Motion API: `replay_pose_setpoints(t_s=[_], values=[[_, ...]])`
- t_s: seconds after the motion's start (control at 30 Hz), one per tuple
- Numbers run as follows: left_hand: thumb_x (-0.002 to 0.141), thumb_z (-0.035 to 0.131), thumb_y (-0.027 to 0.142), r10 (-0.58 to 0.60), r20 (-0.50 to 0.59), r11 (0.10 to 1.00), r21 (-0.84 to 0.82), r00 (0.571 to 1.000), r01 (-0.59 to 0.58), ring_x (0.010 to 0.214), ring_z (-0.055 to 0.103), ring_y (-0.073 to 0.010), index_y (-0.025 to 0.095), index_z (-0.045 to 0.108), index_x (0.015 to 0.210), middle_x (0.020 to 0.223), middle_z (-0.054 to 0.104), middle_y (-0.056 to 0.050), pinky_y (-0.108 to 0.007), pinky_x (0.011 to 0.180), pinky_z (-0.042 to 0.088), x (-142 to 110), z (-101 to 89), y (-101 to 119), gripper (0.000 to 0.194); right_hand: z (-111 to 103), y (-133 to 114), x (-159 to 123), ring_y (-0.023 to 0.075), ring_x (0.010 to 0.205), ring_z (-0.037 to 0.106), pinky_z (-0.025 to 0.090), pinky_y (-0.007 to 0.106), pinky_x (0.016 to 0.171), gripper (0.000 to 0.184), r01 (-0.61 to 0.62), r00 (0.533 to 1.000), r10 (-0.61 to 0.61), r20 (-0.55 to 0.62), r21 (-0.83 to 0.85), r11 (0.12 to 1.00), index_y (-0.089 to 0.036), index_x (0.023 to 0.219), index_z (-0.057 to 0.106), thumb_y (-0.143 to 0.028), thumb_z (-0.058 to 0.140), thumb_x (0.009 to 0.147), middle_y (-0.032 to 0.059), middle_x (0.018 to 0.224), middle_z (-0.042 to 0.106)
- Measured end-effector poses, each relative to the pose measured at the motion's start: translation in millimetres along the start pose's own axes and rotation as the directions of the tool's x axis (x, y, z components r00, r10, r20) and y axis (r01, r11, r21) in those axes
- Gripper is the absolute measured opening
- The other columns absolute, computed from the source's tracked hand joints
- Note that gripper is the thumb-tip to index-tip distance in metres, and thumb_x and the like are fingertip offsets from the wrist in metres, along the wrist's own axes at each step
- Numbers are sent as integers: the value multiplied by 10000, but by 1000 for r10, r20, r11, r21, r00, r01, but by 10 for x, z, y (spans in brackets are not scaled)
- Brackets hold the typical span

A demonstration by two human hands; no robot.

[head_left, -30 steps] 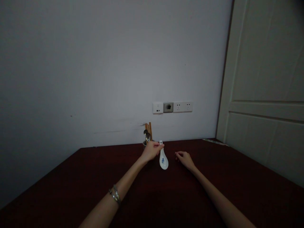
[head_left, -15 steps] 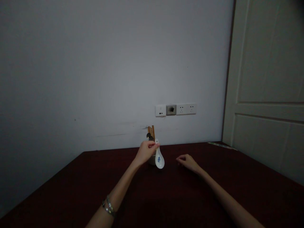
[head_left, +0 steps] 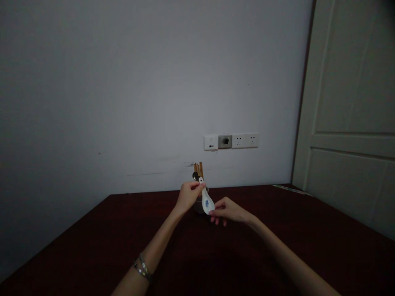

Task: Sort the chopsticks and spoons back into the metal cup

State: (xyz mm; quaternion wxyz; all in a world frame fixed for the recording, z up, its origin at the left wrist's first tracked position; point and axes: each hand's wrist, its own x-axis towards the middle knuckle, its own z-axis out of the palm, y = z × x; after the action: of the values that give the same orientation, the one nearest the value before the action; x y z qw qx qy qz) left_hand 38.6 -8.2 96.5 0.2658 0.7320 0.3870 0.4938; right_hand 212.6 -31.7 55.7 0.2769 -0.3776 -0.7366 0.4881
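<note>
A white soup spoon [head_left: 207, 201] with a blue motif in its bowl hangs tilted, handle up. My left hand [head_left: 188, 197] pinches its handle near the top. At the lower edge of the bowl, my right hand [head_left: 226, 209] grips the rim between thumb and fingers. Just behind the spoon stands a pale holder [head_left: 199, 207], mostly hidden by the spoon and my left hand. Several wooden chopsticks [head_left: 201, 169] and a dark metal spoon [head_left: 195, 176] stick up out of it.
The dark red table [head_left: 108, 238] reaches back to a grey wall [head_left: 138, 102]. Sockets and a switch [head_left: 245, 140] are set in the wall. A pale panelled door [head_left: 354, 102] stands at the right, and a thin patterned strip [head_left: 293, 190] lies at the table's back right edge.
My right hand has moved left from the table to the spoon's bowl and taken hold of its edge. The spoon has tilted a little, its handle end leaning further left.
</note>
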Motion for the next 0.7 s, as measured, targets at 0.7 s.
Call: replay_pose_setpoints(t_s=[0.7], values=[[711, 537, 460, -191, 597, 968, -15, 779, 249, 392, 480, -56, 108, 638, 763, 710, 648, -66, -162, 340, 300, -191, -3, -245, 370, -266, -510, 209, 151, 632, 569, 427, 246, 590, 318, 219, 689, -432, -582, -402, 889, -150, 687, 667, -458, 591, 663, 50, 678, 656]])
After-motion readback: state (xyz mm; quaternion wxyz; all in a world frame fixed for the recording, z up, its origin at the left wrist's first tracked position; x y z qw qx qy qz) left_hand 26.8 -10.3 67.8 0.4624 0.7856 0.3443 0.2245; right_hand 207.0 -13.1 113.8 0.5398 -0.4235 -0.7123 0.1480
